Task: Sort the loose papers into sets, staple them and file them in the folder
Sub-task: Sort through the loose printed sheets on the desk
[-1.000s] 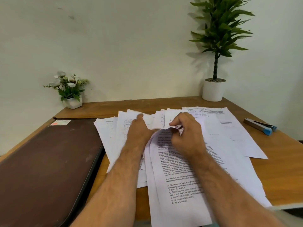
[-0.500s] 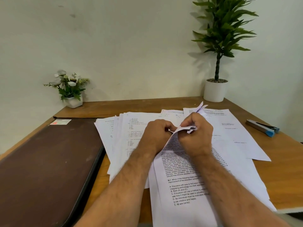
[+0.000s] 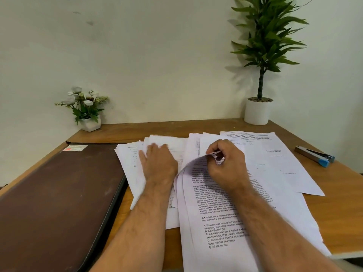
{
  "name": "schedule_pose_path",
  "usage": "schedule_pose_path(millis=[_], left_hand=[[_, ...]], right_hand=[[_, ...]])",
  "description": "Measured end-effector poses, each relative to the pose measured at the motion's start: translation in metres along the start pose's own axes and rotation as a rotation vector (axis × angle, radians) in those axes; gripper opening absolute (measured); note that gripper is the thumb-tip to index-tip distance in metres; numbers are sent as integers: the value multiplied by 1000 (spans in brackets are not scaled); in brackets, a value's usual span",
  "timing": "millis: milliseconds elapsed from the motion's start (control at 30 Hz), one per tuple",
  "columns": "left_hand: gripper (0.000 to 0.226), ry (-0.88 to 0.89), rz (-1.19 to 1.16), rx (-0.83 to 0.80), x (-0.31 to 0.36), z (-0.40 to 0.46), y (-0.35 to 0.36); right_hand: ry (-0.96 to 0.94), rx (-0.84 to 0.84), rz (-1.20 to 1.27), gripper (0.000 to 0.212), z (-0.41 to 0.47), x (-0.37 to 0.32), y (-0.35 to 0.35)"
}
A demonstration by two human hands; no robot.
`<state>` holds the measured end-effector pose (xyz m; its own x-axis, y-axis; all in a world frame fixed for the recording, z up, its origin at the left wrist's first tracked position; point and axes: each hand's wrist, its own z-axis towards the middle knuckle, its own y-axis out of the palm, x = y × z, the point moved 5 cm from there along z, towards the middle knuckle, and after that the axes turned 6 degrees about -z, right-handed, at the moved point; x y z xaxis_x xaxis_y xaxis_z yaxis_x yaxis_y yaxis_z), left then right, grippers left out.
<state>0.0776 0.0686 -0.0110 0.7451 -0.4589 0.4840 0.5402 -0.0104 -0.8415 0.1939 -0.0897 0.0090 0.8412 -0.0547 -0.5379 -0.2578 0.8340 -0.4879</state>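
Note:
Several loose white printed papers (image 3: 275,165) lie fanned across the middle of the wooden table (image 3: 343,203). My right hand (image 3: 227,163) pinches the top edge of the nearest text sheets (image 3: 218,216) and curls it upward. My left hand (image 3: 159,161) lies flat, fingers extended and blurred, on the left sheets of the pile. A closed brown folder (image 3: 59,193) with a small label lies flat at the left. A stapler (image 3: 314,156), silver with a blue end, rests on the table right of the papers.
A small white pot of white flowers (image 3: 86,112) stands at the back left against the wall. A tall green plant in a white pot (image 3: 258,110) stands at the back right corner. The table's right edge runs near the stapler.
My left hand has let go of the sheet's corner and moved left onto the left papers, fingers now flat. My right hand keeps its pinch on the top edge, slightly lower.

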Motion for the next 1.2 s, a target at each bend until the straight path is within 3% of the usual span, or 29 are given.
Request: schedule_pose_path(millis=[133,267,467,633,700,767,900,1100,1200], left_hand=[[80,-149,15,-82,-19,9,11],[88,-186,-107,39,-20,11,1],[77,-211,-114,12,-18,21,1],[36,-123,-409,296,-24,22,-20],[16,-71,-376,385,-22,19,-27],[18,-33,-335,447,-18,14,-33],[22,10,-501,471,-8,-2,-43],[23,166,-614,592,18,-7,-105],[25,291,-658,628,43,-8,-146]], right_hand=[[41,-21,-3,16,1,0,0],[54,-36,-20,17,1,0,1],[63,-36,-32,14,1,0,1],[78,-58,-35,11,3,0,3],[84,-72,-42,10,4,0,4],[86,-79,-51,9,3,0,4],[78,-55,-55,12,2,0,3],[-5,92,-18,23,20,-23,-15],[-120,213,21,18,47,-55,-31]])
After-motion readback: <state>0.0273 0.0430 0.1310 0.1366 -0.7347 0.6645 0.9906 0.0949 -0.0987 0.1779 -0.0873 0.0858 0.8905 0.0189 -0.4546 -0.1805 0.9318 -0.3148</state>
